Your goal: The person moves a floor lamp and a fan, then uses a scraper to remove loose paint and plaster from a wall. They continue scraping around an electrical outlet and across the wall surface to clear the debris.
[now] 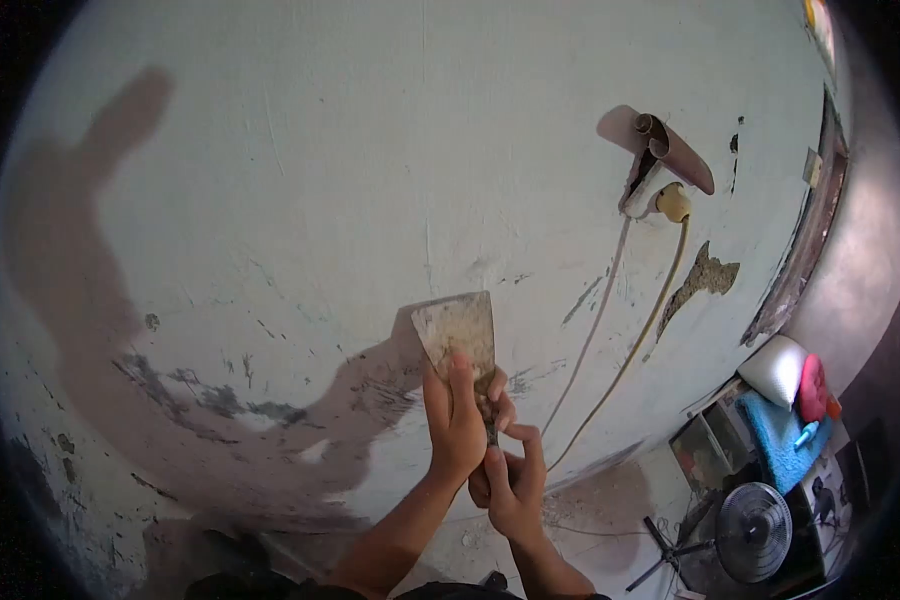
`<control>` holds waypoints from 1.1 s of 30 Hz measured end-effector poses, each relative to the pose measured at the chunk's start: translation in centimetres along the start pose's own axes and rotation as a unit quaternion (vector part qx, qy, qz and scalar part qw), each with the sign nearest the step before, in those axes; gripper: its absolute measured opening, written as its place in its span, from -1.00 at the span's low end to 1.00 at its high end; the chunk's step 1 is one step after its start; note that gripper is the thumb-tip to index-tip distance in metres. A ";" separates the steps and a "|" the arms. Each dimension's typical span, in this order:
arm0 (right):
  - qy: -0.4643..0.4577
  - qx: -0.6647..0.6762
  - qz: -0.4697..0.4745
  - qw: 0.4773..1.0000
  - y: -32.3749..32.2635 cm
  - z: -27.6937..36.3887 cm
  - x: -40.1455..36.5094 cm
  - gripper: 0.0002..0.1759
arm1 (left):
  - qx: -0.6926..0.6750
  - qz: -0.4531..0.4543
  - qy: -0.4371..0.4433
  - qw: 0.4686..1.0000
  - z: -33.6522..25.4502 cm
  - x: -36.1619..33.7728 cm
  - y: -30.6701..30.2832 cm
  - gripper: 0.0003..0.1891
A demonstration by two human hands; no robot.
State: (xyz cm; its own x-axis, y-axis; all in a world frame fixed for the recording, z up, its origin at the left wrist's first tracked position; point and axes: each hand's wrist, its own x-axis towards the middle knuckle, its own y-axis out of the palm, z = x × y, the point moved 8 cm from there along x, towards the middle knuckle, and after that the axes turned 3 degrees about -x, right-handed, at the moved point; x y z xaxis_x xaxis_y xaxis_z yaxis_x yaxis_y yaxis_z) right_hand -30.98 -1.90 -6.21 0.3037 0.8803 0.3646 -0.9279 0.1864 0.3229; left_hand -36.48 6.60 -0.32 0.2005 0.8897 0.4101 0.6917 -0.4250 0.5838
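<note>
A wide putty knife with a stained, worn blade is held up in front of the wall, its broad edge pointing upward. My left hand grips it from the left, thumb laid along the lower blade. Lower and to the right, my right hand is closed around the dark, crusted handle, fingers bent. The pale painted wall behind the blade carries dark scuffs and scraped patches. Part of the handle is hidden by my fingers.
On the right of the wall, a curled brown sheet sits above a yellowish plug with a hanging cord. Bare plaster shows beside it. A standing fan, blue towel and white pillow are at lower right.
</note>
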 end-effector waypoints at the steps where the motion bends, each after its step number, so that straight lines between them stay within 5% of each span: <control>1: 0.008 0.002 -0.002 1.000 -0.4 -0.7 -0.6 -0.74 | 0.005 -0.001 -0.021 1.000 0.6 -0.4 -0.5 -0.72; 8: -0.018 -0.072 -0.034 0.997 -2.8 0.4 -0.9 -0.66 | -0.016 0.135 -0.084 0.987 1.7 0.9 2.5 -0.62; 29: -0.122 -0.112 -0.086 0.982 -1.1 -0.1 0.0 -0.71 | 0.004 0.068 -0.061 0.996 1.7 2.0 2.1 -0.60; 33: -0.080 -0.100 -0.066 0.990 -0.1 -1.0 -1.3 -0.71 | -0.004 0.048 -0.071 0.996 1.3 0.8 1.5 -0.62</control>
State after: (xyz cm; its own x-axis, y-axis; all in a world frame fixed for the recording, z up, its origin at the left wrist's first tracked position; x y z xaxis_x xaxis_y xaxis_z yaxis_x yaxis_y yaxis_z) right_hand -31.50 -2.62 -7.53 0.4411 0.7651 0.4691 -0.8970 0.3926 0.2031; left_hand -34.44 6.88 -0.04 0.3625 0.8591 0.3613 0.6595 -0.5104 0.5518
